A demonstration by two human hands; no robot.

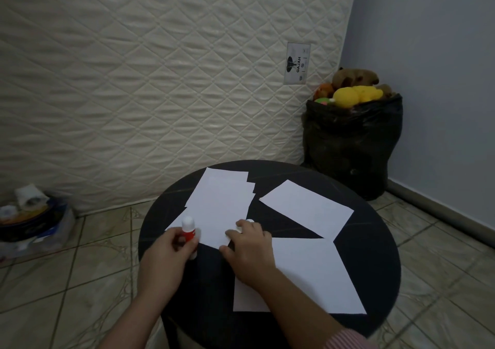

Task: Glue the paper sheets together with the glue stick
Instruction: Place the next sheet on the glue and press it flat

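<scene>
On the round black table [375, 241], a stack of several white paper sheets [222, 201] lies at the far left, fanned at its right corners. My left hand [166, 252] grips a red and white glue stick [188, 234], upright at the stack's near left corner. My right hand [249, 241] is curled over a small white object, probably the glue stick's cap [249, 221], and rests on the stack's near edge. A single white sheet [305, 209] lies at the far right. Under my right forearm a larger sheet [308, 276] covers the near right.
An upright quilted mattress [160, 80] stands behind the table. A black bag [351, 145] full of plush toys sits in the back right corner against the blue wall. Clutter with a dark bowl [29, 220] lies on the tiled floor at left.
</scene>
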